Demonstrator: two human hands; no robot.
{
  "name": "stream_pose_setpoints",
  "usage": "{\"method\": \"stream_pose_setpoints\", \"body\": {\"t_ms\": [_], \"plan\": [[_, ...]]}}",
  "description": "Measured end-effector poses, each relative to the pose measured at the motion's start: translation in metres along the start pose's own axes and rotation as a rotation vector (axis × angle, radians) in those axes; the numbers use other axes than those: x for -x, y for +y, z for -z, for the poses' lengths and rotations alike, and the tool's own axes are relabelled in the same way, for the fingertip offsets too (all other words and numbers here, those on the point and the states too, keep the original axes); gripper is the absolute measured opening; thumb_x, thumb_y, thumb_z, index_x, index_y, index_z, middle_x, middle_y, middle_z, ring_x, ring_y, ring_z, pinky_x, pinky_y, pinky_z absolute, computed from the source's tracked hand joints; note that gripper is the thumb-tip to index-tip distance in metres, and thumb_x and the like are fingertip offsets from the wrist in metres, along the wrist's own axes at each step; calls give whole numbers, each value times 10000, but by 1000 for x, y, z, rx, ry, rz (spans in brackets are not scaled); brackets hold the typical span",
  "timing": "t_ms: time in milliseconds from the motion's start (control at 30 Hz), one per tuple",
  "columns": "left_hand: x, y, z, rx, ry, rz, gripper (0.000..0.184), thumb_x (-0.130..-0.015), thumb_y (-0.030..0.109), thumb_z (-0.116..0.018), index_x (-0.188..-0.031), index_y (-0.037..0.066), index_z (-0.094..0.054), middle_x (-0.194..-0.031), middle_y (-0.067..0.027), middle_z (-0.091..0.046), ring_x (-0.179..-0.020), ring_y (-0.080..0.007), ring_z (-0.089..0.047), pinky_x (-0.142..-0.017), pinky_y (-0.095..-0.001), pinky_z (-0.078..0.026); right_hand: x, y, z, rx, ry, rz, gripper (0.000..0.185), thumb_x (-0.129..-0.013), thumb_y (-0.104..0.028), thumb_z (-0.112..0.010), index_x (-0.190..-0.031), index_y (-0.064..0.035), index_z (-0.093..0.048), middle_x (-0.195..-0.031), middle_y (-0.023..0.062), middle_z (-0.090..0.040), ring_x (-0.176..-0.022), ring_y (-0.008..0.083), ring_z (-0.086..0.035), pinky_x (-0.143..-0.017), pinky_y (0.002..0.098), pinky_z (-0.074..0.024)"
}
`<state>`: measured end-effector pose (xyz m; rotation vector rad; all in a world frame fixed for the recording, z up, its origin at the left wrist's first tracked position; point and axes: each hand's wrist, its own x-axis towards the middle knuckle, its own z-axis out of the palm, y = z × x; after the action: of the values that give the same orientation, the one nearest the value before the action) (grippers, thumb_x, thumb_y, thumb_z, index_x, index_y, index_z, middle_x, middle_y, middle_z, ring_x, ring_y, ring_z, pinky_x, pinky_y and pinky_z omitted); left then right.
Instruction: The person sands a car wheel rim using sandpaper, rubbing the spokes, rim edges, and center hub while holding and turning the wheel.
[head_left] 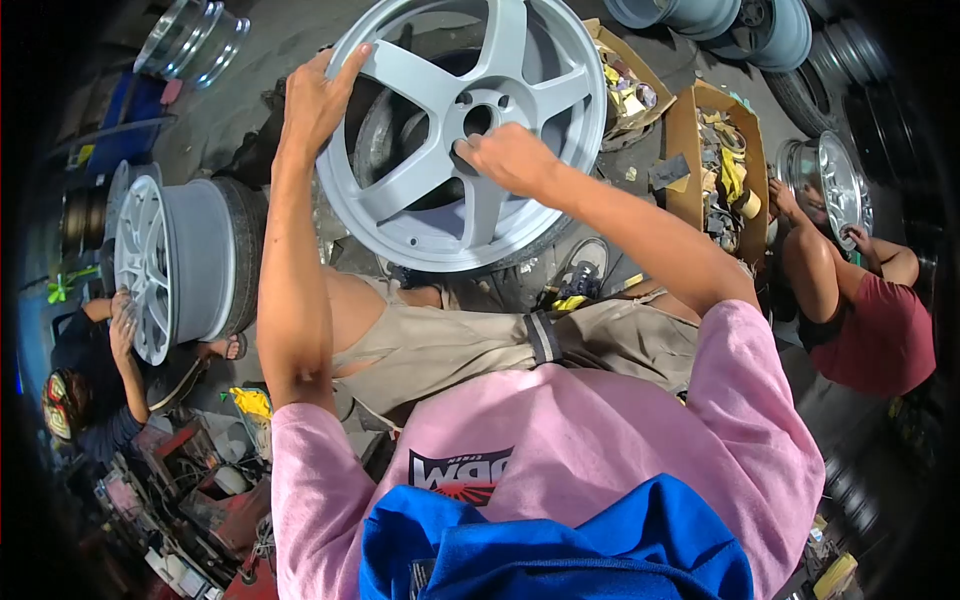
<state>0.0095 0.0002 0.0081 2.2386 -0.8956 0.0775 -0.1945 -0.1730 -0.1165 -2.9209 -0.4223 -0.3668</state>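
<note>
Wheel [425,88] sits in front of the person, under both hands. Left hand [318,105] grips its upper-left edge, thumb over the front lip, other fingers mostly hidden. Right hand [512,160] at the hub, fingers curled just beside the centre hole [478,121]; cannot tell whether they pinch anything. Spoked face turned up toward the wearer, axle line toward the camera; round, no long axis. Pale grey, smooth, matte-looking; broad flat spokes, deep barrel. Dark tyre [375,135] shows behind, between spokes.
</note>
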Motion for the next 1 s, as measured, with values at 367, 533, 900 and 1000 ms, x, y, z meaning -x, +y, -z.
{"method": "stream_pose_setpoints", "body": {"t_ms": [367,533,900,1000], "plan": [[-3,2,2,-35,-39,19,612,-990,559,-678,-1101,-35,-768,-798,-211,-720,-767,-289,-671,-790,-424,-530,1,-17,-25,-1798,111,-980,265,-1075,-198,-561,-939,-22,-706,-694,3,-597,-576,109,-499,-525,282,-364],[-3,0,6,-32,-72,51,615,-979,554,-693,-1065,-51,-763,-797,-219,-724,-760,-302,-686,-783,-438,-530,21,-17,28,-1633,223,-930,296,-1112,-242,-563,-1223,-16,-719,-727,-39,-548,-569,51,-447,-517,232,-351],[-1,0,1,1,-13,-22,633,-988,580,-669,-1113,-32,-772,-800,-197,-716,-783,-264,-666,-794,-412,-522,-30,46,21,-31,11,-145,109,-905,-92,-634,-950,-30,-711,-767,201,-721,-763,410,-736,-726,510,-585],[-1,3,3,-32,-41,11,645,-987,585,-668,-1120,-38,-768,-824,-201,-731,-807,-268,-679,-806,-414,-527,-24,56,46,19,-62,-26,131,-929,-99,-600,-982,-35,-702,-730,192,-709,-713,394,-720,-686,496,-574]]}}
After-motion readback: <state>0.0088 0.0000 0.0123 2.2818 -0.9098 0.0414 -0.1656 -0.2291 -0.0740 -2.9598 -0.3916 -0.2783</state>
